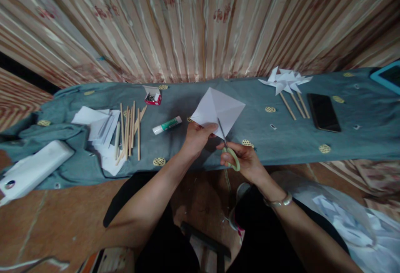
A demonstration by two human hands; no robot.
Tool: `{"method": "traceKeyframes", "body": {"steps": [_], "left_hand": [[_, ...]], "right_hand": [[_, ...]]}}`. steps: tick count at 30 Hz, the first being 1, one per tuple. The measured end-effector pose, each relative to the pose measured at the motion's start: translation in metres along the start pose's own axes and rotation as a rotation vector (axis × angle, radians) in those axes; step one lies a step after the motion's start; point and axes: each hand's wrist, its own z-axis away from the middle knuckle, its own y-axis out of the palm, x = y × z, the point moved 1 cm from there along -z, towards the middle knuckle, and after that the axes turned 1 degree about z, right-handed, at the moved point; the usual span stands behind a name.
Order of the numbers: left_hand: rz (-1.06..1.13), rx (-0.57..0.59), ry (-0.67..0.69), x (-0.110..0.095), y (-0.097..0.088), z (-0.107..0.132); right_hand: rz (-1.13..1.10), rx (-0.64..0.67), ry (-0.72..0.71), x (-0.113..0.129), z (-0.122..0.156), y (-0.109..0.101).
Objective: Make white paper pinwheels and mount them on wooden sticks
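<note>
Between the thumb and fingers of my left hand (200,135) is a creased square of white paper (223,106), raised over the cloth with one corner away from me. My right hand (243,158) grips a pair of scissors (231,158) by its light green handles. The scissor blades reach into the paper at its near corner, close to my left thumb. A glue stick (167,125) with a green label lies left of the paper. Behind it stands an opened small red box (153,97) with small metal pieces inside.
Several wooden sticks (129,133) and loose white paper sheets (104,129) lie to the left, near a white box-like object (37,169). Paper pinwheels (286,82) on sticks and a black phone (324,112) lie right. A plastic bag (340,219) holds paper scraps below.
</note>
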Motion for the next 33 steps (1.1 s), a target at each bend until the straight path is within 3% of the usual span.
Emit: {"method": "traceKeyframes", "body": {"steps": [27,33], "left_hand": [[-0.014,-0.021,-0.014,0.0020,0.0005,-0.0007],[0.046,-0.035,-0.011,-0.0017,-0.0019,-0.0037]], "right_hand": [[-0.060,-0.028,0.019,-0.0002,-0.0009,0.0042],[0.020,0.053,0.049,-0.0037,0.0015,0.0024]]}}
